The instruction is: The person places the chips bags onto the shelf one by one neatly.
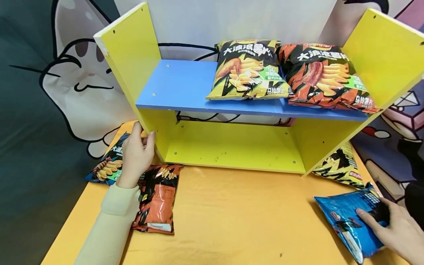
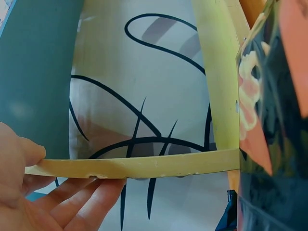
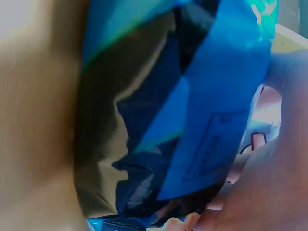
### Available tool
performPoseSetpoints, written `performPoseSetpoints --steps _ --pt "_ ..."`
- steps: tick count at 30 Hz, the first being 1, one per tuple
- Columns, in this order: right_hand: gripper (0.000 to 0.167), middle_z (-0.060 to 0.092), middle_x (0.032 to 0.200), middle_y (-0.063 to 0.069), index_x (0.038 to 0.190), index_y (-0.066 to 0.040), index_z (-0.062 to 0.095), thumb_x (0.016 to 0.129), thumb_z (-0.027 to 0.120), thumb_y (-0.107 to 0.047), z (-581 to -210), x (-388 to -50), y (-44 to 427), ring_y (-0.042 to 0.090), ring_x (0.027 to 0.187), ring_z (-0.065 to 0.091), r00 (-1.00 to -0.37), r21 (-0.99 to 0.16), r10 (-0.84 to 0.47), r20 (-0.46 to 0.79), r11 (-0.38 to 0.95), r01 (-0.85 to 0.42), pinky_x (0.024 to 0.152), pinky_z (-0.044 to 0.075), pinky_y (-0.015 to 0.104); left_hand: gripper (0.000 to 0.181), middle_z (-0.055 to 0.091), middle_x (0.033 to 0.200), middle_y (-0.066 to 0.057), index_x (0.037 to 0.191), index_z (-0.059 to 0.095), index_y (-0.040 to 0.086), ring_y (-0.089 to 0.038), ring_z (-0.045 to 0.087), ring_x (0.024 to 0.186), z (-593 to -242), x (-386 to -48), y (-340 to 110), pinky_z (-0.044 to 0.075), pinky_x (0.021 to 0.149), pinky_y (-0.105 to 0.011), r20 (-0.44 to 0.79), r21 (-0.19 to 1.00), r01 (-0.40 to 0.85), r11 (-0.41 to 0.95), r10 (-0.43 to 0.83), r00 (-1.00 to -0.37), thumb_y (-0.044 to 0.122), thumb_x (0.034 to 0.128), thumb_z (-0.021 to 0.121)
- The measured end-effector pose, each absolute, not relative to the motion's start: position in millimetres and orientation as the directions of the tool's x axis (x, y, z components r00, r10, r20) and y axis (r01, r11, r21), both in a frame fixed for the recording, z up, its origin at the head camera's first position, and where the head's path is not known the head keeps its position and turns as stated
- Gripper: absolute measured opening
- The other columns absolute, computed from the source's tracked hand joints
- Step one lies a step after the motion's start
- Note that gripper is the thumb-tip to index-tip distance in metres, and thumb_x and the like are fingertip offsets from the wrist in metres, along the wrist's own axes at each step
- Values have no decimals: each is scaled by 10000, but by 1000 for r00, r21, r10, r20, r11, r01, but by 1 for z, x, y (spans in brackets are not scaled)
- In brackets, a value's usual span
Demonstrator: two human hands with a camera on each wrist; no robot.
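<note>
Done: two shelved bags (image 1: 248, 73) on the blue shelf (image 1: 179, 79). Remaining, I judge: three loose bags (image 1: 159, 202) on the tabletop (image 1: 238, 209), plus the held blue bag (image 1: 347, 213) at right, in the right grip (image 1: 395, 226). Left grip (image 1: 136, 154) pinches the side panel (image 1: 129, 48) (steadying, probably).

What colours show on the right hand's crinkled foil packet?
Mostly blue, partly black foil packet, clearest in the head view.

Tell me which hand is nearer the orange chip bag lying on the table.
Left. The left hand grips the left shelf panel, near the far end of the orange chip bag; the right hand, well to the bag's right, holds a blue bag.
</note>
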State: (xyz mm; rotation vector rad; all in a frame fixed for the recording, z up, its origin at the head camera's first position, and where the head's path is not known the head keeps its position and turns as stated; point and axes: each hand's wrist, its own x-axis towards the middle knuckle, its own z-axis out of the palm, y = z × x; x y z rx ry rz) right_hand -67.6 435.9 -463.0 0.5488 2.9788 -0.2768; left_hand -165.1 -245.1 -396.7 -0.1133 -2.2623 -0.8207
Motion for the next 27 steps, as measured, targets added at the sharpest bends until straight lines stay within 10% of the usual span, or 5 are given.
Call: performPoseSetpoints --steps 19,27 --pt "1189 335 1149 509 1416 249 284 930 384 -831 -447 -85 364 644 1009 472 -927 -58 339 -158 934 352 859 435 700 300 610 735 -125 1272 585 4 -212 458 549 -399 -165 -245 343 547 -344 655 522 306 796 -144 -742 213 1061 548" --pt "1062 445 1130 448 1356 180 455 920 505 -788 -412 -99 343 595 873 552 -965 -64 264 15 963 262 703 472 658 320 673 835 -161 1292 581 -3 -249 507 566 -397 -166 -246 361 559 -354 655 527 311 791 -145 -741 217 1060 554"
